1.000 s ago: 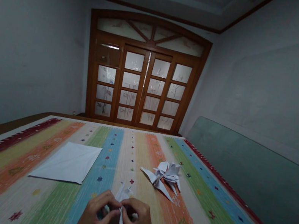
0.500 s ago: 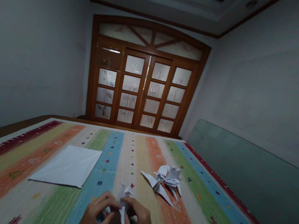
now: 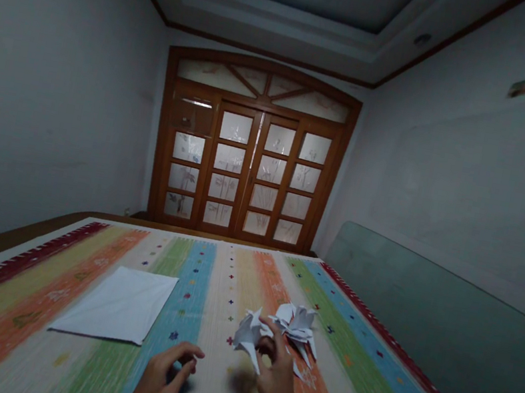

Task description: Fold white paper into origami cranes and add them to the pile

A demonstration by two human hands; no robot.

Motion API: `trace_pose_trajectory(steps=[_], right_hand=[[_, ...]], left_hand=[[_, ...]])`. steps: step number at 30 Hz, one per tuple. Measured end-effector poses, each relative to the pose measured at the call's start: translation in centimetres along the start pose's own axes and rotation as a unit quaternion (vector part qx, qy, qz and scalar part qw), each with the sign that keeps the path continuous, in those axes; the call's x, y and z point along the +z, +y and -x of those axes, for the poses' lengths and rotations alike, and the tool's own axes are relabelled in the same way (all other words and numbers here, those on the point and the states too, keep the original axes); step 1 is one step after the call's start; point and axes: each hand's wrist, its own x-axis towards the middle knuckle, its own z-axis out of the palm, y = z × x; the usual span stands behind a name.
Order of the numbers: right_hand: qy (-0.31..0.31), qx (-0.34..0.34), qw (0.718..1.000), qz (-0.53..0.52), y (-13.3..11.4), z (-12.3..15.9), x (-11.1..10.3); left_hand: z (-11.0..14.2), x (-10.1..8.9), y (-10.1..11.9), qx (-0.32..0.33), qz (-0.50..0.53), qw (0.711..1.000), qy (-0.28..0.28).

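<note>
Moved: right hand (image 3: 278, 382) has drawn away from the left, and the folded paper crane (image 3: 248, 336) has shifted rightward with it.
Left hand (image 3: 162, 379): half open, fingers curved, holding nothing, low over the striped cloth (image 3: 229, 272).
Right hand: narrow, fingers curled against the crane; blur hides whether they grip it.
Crane: above the cloth, tilted, just beside the cluster of white paper cranes (image 3: 295, 324), one point aimed down at the right hand.
Sheet: square white paper sheet (image 3: 114, 302) lying flat on the cloth, left of both hands.
Beyond: wooden double doors (image 3: 245, 166) with frosted panes ahead; greenish glass panel (image 3: 441, 302) along the right wall.
</note>
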Motion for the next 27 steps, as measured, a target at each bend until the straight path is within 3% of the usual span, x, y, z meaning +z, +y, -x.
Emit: trace_pose_trajectory(steps=[5, 14, 20, 27], right_hand=[[0.012, 0.002, 1.0, 0.012, 0.3, -3.7, -2.1], [-0.049, -0.032, 0.978, 0.2, 1.2, -10.5, -5.8], [-0.104, -0.002, 0.952, 0.289, 3.3, -13.4, -5.9], [-0.178, 0.059, 0.918, 0.349, 5.9, -14.1, -5.4]], left_hand=[[-0.3, 0.2, -0.3, -0.041, 0.01, 0.999, -0.02], [-0.7, 0.5, 0.2, -0.048, 0.007, 0.997, -0.059], [-0.6, 0.7, 0.2, -0.042, -0.014, 0.997, -0.06], [-0.5, 0.9, 0.4, -0.043, -0.026, 0.997, -0.059]])
